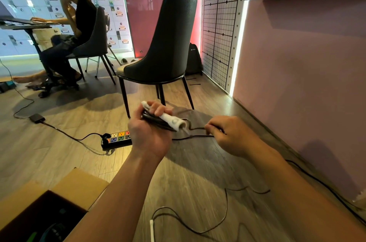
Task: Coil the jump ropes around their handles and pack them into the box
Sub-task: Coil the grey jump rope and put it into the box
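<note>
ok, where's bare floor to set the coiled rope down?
Bare floor between the power strip and the box flap. Crowded: loose rope loops across the near floor at centre, and a cable runs along the pink wall.

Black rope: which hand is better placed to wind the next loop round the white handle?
Likely right. The right hand pinches the loose rope beside the white handle; the left hand is busy gripping that handle and its coils.

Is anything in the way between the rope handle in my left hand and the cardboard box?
Nothing visible does: the box stands open, and only floor lies between it and the handle in the left hand.
</note>
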A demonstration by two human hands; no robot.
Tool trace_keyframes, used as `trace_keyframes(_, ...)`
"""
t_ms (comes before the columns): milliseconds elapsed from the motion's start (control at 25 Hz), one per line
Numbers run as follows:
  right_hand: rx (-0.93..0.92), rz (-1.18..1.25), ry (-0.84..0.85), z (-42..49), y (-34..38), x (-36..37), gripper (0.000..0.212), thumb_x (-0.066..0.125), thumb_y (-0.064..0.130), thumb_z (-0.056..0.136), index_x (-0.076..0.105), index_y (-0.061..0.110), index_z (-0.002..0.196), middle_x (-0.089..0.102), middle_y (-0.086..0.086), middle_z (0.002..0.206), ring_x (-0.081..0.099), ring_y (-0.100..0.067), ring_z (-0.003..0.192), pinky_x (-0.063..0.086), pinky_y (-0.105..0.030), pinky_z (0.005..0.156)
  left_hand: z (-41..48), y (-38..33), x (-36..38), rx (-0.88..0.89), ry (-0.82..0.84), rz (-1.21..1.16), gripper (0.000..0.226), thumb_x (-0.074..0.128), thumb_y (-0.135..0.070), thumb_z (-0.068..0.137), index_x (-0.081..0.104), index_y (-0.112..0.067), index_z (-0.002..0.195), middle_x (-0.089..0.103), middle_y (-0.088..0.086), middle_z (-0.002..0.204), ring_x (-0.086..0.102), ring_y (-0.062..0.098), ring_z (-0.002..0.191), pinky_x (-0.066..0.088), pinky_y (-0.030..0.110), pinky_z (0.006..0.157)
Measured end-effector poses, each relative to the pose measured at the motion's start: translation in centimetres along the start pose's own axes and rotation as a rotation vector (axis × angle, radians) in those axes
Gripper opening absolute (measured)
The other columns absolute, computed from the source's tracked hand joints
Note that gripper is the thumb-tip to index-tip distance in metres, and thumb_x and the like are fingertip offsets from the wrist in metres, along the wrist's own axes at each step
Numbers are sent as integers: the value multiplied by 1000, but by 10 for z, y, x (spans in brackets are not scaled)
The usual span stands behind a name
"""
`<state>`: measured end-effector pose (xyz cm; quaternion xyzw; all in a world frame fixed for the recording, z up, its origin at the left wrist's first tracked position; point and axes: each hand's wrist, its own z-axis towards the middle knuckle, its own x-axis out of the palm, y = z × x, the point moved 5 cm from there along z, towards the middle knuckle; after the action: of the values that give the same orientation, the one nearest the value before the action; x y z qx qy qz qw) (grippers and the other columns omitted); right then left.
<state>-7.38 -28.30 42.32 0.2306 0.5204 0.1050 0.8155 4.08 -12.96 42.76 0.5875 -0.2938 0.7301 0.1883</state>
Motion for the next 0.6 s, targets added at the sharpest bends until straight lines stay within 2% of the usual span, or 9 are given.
trace_keyframes(80,14,43,59,-4,2,2,34,54,36,101,68,19,75,59,8,60,49,-6,51,37,-20,53,5,-16,-6,158,-96,47,32,37,-35,104,47,-16,80,45,-5,67,47,9,57,48,24,68)
trace_keyframes(200,-7,116,167,-8,13,8,43,56,43,99,62,15,67,50,8,51,43,-6,45,35,-18,48,9,-32,-21,283,-227,202,34,37,-41,105,46,-15,84,48,-1,67,48,12,60,49,25,70)
trace_keyframes(280,-35,118,159,-9,18,7,40,60,46,95,60,20,64,50,11,50,45,-4,47,37,-17,49,10,-38,-28,344,-256,412,30,39,-40,105,46,-15,90,48,-1,67,48,12,61,48,28,73)
trace_keyframes(360,-55,150,109,-10,21,2,34,64,42,93,63,23,65,52,13,51,47,-4,48,38,-16,49,11,-41,-31,385,-249,780,29,37,-39,106,47,-15,93,50,-1,69,50,12,64,46,32,76)
trace_keyframes(480,-69,271,9,-12,22,-11,29,66,38,92,66,21,68,54,9,53,47,-4,49,39,-16,50,11,-32,-36,296,-155,1408,39,37,-42,105,53,-11,87,52,4,72,51,15,67,44,37,73)
trace_keyframes(600,-74,316,-71,-15,19,-19,31,61,43,90,67,18,74,57,1,57,48,-8,50,41,-20,50,9,-9,-47,6,-20,1644,45,39,-44,104,60,-8,85,55,7,74,53,21,69,48,49,78)
